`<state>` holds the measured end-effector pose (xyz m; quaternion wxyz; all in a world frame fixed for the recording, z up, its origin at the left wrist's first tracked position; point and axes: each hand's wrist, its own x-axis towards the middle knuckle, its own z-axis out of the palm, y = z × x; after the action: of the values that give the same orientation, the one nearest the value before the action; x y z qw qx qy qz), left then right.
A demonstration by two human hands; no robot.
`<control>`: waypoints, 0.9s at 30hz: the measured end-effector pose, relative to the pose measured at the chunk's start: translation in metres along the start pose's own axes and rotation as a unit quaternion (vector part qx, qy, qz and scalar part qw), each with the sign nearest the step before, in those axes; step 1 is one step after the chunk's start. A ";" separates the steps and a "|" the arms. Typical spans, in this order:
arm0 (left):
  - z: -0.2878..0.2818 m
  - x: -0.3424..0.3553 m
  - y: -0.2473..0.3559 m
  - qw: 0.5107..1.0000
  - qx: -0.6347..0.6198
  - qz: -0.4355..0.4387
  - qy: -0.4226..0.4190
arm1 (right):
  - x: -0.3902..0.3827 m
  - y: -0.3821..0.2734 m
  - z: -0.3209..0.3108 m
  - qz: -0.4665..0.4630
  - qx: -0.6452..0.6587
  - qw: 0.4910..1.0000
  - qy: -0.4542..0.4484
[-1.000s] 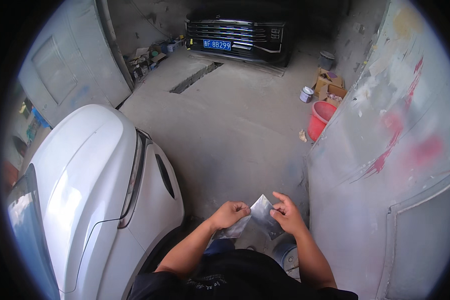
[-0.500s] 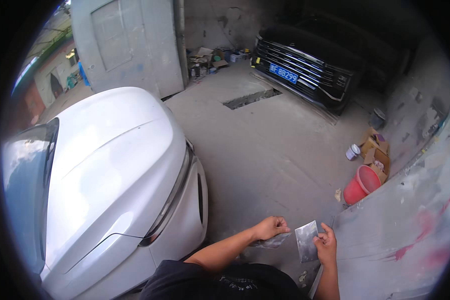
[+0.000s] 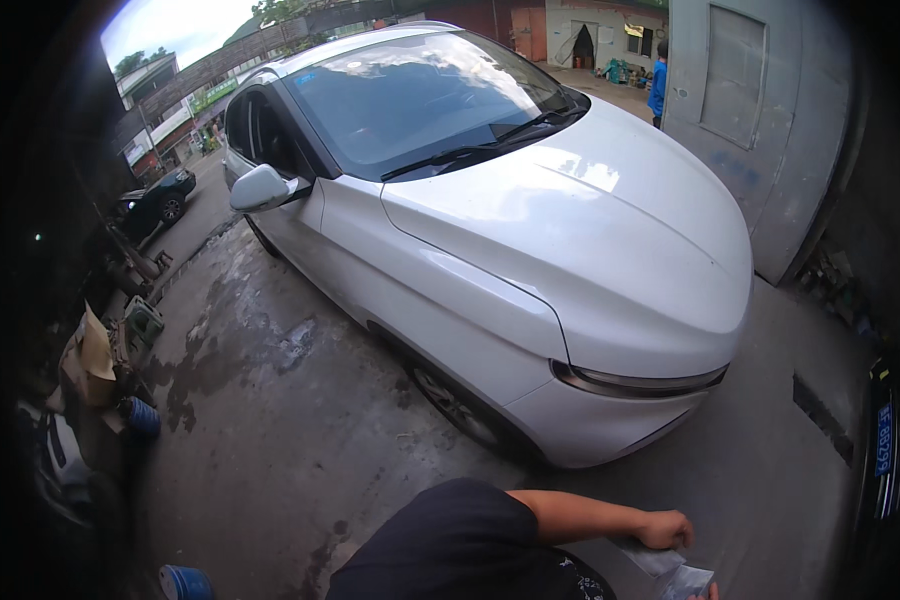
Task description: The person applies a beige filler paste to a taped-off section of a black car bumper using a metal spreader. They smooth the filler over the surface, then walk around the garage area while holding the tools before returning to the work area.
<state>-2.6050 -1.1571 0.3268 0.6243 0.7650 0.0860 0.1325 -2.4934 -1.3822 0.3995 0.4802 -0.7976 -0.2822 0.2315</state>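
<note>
My left hand (image 3: 667, 530) is closed, its fingers pinching a thin grey sheet (image 3: 647, 557) that hangs below it. Close beside that, a second flat, rectangular grey plate (image 3: 686, 582) with a pale smeared surface lies by the lower edge. Only the fingertips of my right hand (image 3: 708, 593) show, gripping this plate at its right side; the rest of the hand is out of the picture. What either piece is made of cannot be made out. Both hands are in front of a white car (image 3: 610, 330), apart from its bumper.
A grey metal door (image 3: 760, 120) stands beyond the bonnet, with a person in blue (image 3: 658, 82) beside it. A dark car's grille (image 3: 895, 450) is at the right rim. A slot (image 3: 822, 415) cuts the floor. Boxes, a blue tin (image 3: 185, 583) and clutter line the left.
My view has swung left, bringing the white car's side and windscreen into sight. The right hand has slipped mostly past the lower edge. Both grey pieces are still held.
</note>
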 end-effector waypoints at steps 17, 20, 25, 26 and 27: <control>0.063 0.011 0.012 0.997 0.022 -0.014 0.076 | 0.004 0.064 -0.048 -0.004 0.051 0.998 -0.034; 0.075 0.030 0.012 0.997 0.030 0.007 0.073 | 0.024 0.101 -0.052 -0.022 0.141 0.989 0.025; 0.062 0.018 0.018 0.992 0.065 0.032 0.103 | 0.007 0.068 -0.041 0.017 0.280 0.960 -0.006; 0.062 0.025 0.023 0.995 0.066 0.012 0.068 | 0.005 0.062 -0.046 0.006 0.285 0.959 0.007; 0.064 0.028 0.030 0.995 0.075 -0.007 0.058 | 0.002 0.056 -0.050 0.026 0.345 0.938 0.011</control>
<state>-2.5594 -1.2151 0.3470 0.5599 0.8002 0.1371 0.1654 -2.4471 -1.4335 0.3707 0.7231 -0.5923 -0.1589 0.3179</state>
